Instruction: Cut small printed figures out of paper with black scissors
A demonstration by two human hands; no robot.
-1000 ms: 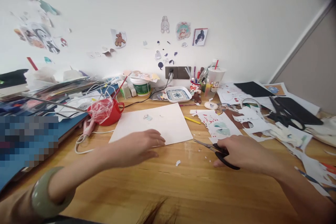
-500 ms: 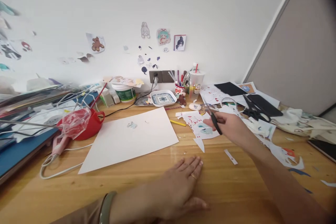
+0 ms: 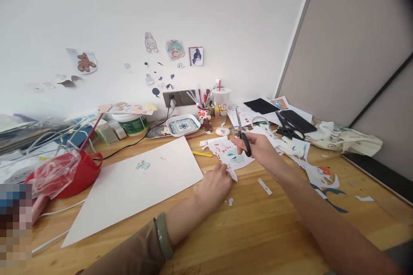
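We are clamping the fingers of our right hand (image 3: pixel 260 150) on the black-handled metal scissors (image 3: pixel 246 143). The jagged white paper with red and teal pictures (image 3: pixel 222 148) is lying at our left hand's (image 3: pixel 214 185) fingertips; we cannot tell if they are pinching it. A big, flat white sheet (image 3: pixel 135 193) is lying left of them.

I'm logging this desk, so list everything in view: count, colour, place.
Large sheet: 1, white, left-centre
Printed sheet: 1, white, red, teal, centre
Scissors: 2, black-handled, centre-right and back right
Container: 1, red, left
Tub: 1, green-white, back left
Dish: 1, blue-white, back centre
Drink cup: 1, translucent, back centre
Pen holder: 1, red-white, back centre
Thin stick: 1, yellow, beside large sheet
Cloth bag: 1, cream, far right
Paper scraps: many, mostly white, right
Wall pictures: several, mixed, wall
Clutter: uncounted, mixed, far left
Table: 1, wood-brown, underneath
Left hand: 1, brown-sleeved, at printed sheet
Right hand: 1, holding scissors
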